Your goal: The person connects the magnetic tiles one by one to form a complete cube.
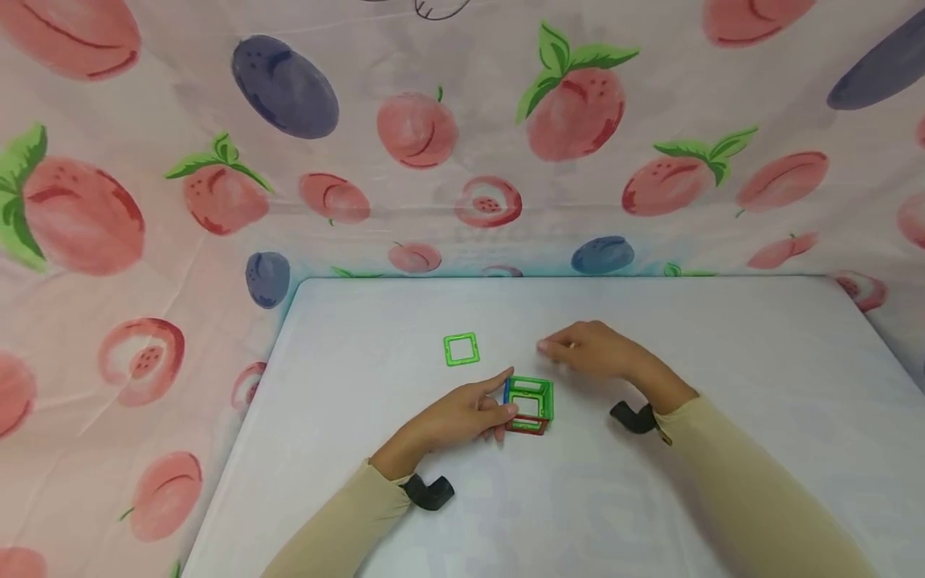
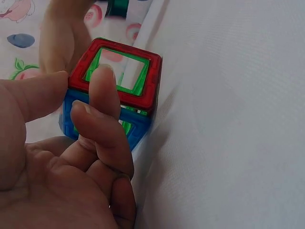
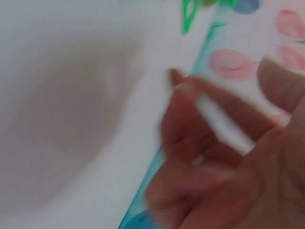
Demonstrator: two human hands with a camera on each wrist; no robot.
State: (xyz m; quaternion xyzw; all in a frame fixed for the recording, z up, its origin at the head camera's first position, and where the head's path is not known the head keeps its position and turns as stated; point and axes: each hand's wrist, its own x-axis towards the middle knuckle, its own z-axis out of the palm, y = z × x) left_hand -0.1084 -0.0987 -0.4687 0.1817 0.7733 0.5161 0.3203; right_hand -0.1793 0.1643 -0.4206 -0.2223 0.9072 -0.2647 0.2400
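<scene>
A small open-topped box of magnetic tiles (image 1: 550, 400) stands on the table, with green frames, a red tile (image 2: 154, 81) at the front and a blue tile (image 2: 139, 130) on its left side. My left hand (image 1: 458, 413) holds this box from the left, thumb and index finger spread along it. Up and to the right of the box, my right hand (image 1: 594, 351) hovers with loosely bent fingers and nothing visible in them; it is blurred in the right wrist view. A loose green square tile (image 1: 446, 352) lies flat behind the left hand.
The white table (image 1: 347, 345) extends around both hands. A fruit-print cloth (image 1: 448, 72) hangs behind it and along the left side. A black band piece (image 1: 429, 492) sits at the left wrist and another black piece (image 1: 633, 417) at the right wrist.
</scene>
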